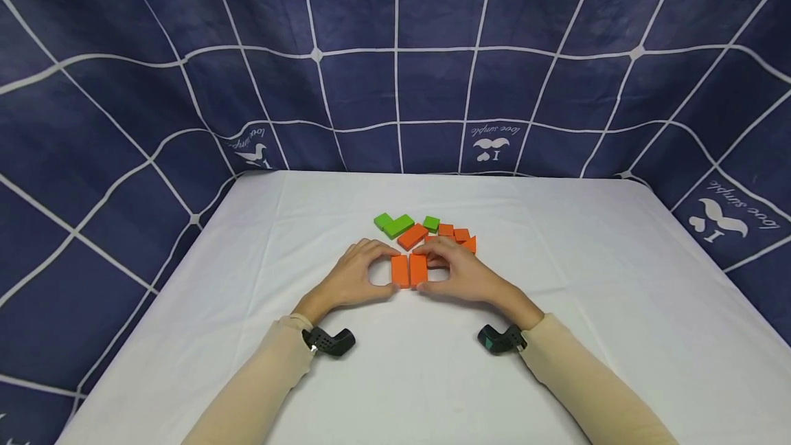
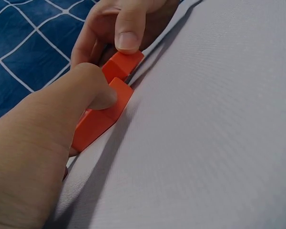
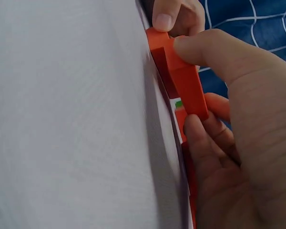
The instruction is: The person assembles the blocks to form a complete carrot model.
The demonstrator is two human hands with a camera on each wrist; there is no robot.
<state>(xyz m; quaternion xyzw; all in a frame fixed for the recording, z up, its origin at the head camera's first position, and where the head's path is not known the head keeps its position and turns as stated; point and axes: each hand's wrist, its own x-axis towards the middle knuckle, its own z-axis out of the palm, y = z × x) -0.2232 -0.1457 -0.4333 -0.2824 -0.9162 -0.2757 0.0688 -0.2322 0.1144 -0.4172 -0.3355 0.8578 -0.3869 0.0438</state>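
Observation:
Two orange rectangular blocks stand side by side in front of the pile, with a thin gap between them in the head view. My left hand (image 1: 361,272) pinches the left orange block (image 1: 399,272) at its far and near ends, thumb nearest me. The right orange block (image 1: 418,270) is held the same way by my right hand (image 1: 460,272). In the left wrist view, the thumb (image 2: 102,93) presses the near end of the left block. In the right wrist view, the right block (image 3: 193,90) partly hides the left one; whether it touches the cloth I cannot tell.
Just beyond the hands lie green blocks (image 1: 398,226), a slanted orange block (image 1: 413,236), a small green cube (image 1: 431,224) and several orange pieces (image 1: 461,234), partly covered by my right hand. A white cloth (image 1: 395,376) covers the table; a dark blue gridded curtain (image 1: 432,88) hangs behind.

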